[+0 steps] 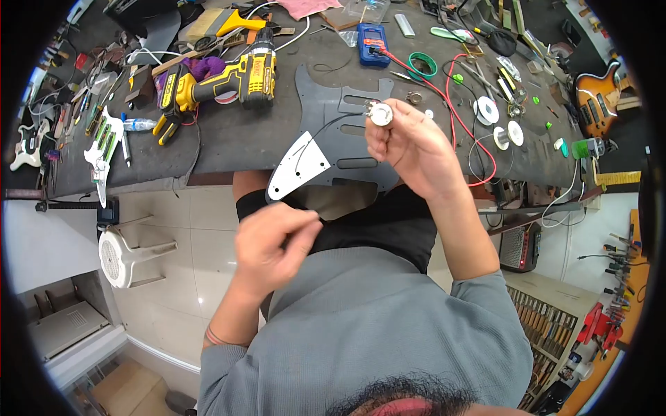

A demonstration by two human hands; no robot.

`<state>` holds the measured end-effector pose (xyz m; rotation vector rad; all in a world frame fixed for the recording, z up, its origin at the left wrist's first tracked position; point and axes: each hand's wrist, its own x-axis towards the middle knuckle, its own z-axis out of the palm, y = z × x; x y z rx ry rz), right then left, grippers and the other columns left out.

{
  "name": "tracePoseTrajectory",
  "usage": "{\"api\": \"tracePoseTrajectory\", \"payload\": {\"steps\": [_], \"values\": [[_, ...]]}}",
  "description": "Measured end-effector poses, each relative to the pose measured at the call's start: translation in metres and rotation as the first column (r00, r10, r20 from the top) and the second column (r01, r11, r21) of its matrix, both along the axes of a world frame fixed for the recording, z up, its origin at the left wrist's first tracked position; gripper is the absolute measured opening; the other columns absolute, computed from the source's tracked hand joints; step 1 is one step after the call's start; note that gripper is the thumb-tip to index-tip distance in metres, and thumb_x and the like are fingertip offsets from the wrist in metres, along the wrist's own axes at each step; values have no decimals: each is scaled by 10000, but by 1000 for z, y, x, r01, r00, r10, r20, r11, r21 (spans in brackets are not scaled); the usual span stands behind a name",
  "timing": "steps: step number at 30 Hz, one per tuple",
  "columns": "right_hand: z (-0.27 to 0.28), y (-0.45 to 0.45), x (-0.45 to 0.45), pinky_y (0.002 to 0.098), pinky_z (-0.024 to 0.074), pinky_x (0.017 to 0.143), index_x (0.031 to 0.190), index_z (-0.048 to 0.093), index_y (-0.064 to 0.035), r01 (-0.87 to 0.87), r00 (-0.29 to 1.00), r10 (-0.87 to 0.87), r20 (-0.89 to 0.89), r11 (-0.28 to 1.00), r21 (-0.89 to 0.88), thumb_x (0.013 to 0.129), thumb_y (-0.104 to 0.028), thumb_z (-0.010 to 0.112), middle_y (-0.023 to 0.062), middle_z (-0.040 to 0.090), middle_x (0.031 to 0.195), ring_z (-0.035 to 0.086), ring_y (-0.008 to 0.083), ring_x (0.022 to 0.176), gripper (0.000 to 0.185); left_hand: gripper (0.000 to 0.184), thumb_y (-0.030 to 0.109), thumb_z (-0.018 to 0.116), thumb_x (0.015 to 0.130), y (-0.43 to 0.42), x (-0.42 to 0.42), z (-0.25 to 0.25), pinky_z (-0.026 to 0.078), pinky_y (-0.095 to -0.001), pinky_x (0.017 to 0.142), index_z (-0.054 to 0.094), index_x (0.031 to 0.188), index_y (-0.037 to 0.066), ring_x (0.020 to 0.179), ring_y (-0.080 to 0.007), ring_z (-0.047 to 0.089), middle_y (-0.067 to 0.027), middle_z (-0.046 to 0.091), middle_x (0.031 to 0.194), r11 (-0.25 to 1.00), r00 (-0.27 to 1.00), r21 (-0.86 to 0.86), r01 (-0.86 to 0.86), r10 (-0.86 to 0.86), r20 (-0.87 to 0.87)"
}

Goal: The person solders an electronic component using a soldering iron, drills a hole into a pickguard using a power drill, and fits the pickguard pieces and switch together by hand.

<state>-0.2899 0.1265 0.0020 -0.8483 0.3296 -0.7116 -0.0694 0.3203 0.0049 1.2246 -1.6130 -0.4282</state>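
Note:
My right hand (416, 142) is raised over the bench edge, with thumb and fingers pinched on a small round metal potentiometer (380, 114). Its back faces up, and a thin black wire (334, 123) trails from it. Beneath lies a dark grey guitar pickguard (320, 97) with several slots, partly over the bench edge. A white triangular plate (303, 166) with small holes covers its left part, and the wire reaches over it. My left hand (270, 243) hovers above my lap, below the plate, slightly blurred. Its fingers are curled in, hiding whatever they may hold.
A yellow drill (257, 80) lies left of the pickguard, beside a marker (126, 149). Behind it sits a blue multimeter (373, 45) with red leads (451, 104). Green tape (422, 64) and wire spools (487, 111) lie to the right. A white stool (116, 258) stands on the floor.

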Motion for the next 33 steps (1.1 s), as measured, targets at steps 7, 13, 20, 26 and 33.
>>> {"api": "tracePoseTrajectory", "payload": {"steps": [7, 13, 20, 26, 33], "values": [[0, 28, 20, 263, 504, 778, 1214, 689, -33, -55, 996, 53, -72, 998, -34, 1140, -276, 596, 26, 698, 989, 631, 98, 869, 270, 414, -3, 871, 812, -47, -3, 30, 529, -404, 871, 722, 1195, 51, 997, -279, 681, -109, 723, 1057, 958, 978, -215, -188, 204, 53], [-4, 36, 37, 255, 512, 776, 1202, 702, -33, -86, 983, 70, -168, 992, -91, 1141, -291, 602, 18, 698, 994, 615, 79, 853, 283, 413, 114, 888, 801, -75, 14, 24, 483, -459, 1008, 746, 1187, 71, 1056, -335, 675, -99, 734, 1079, 972, 957, -219, -84, 140, 255], [13, 39, 23, 302, 532, 801, 1223, 692, -12, 58, 858, -347, -377, 797, -602, 1099, -153, 630, 71, 726, 1054, 681, 168, 955, 198, 169, 71, 632, 1093, -49, 93, 54, 590, -366, 952, 710, 1177, -53, 1051, -256, 727, -172, 746, 1176, 594, 719, -407, -694, 548, -428], [-9, 35, -10, 452, 465, 1051, 1229, 691, -63, -288, 690, -626, -364, 225, -931, 948, -159, 778, 103, 679, 1193, 629, 322, 1174, 310, 232, 21, 591, 1034, 11, 162, 109, 630, -413, 926, 656, 1157, -163, 1006, -321, 719, -225, 732, 1105, 387, 704, -664, -640, 641, -305], [-29, 41, -4, 547, 375, 1232, 1245, 685, -87, -356, 675, -649, -351, 130, -925, 835, -158, 859, 97, 620, 1324, 564, 326, 1359, 451, 182, 30, 792, 899, -70, 49, 19, 533, -314, 805, 705, 1052, -13, 860, -172, 656, -73, 689, 958, 957, 965, 229, -176, 122, 232]]}}
